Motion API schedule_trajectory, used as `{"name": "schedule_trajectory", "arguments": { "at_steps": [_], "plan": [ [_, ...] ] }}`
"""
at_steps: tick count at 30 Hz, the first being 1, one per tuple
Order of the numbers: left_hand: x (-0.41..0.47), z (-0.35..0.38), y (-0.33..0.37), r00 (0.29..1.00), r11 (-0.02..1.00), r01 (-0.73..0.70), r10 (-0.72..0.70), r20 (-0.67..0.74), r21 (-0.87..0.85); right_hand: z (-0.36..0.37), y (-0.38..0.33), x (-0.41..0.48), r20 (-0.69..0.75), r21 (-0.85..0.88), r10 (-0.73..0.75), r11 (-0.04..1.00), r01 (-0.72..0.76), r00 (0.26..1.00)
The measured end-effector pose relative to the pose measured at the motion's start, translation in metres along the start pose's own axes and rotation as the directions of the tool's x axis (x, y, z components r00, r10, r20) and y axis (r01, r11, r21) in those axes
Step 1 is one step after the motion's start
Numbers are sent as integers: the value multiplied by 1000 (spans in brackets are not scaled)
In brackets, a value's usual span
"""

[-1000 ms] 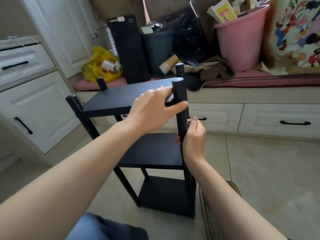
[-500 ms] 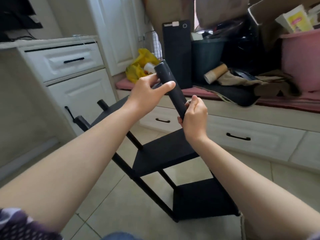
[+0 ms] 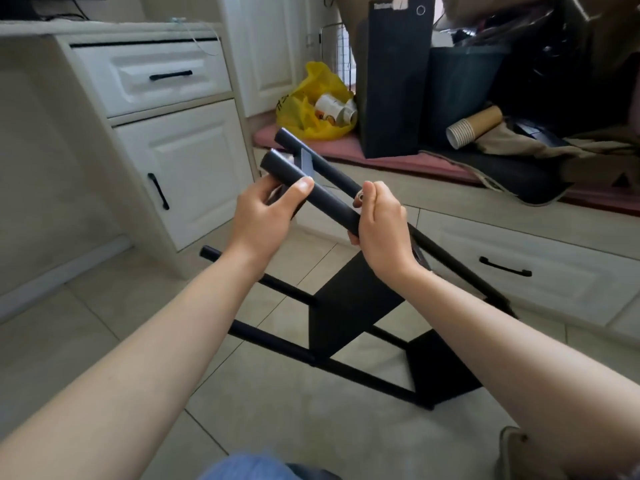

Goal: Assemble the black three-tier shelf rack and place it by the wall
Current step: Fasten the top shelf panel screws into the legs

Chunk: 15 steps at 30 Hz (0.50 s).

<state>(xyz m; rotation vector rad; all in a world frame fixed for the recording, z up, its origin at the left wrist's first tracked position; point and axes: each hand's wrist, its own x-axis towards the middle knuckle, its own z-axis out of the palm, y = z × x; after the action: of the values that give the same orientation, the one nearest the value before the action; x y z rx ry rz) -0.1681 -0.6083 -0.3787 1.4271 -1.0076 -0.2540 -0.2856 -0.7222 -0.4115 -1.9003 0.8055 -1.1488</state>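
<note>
Rack (image 3: 356,306) tilted, top shelf (image 3: 307,165) mostly hidden

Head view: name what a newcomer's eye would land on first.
The black rack fills the centre, leaning steeply leftward over the tiled floor. The left grip holds the top of its near post, and the right grip holds the same post lower down. Behind, a yellow bag sits on the ledge at upper centre.
</note>
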Motion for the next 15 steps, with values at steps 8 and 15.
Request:
{"name": "schedule_trajectory", "arguments": {
  "at_steps": [8,15],
  "plan": [
    [-58,-7,-92,899,896,426,-404,170,-121,2,67,-51,110,-331,-35,941,70,993],
    [-107,4,-153,776,779,614,-569,272,-123,0,123,-97,239,-534,-12,833,142,971]
  ]
}}
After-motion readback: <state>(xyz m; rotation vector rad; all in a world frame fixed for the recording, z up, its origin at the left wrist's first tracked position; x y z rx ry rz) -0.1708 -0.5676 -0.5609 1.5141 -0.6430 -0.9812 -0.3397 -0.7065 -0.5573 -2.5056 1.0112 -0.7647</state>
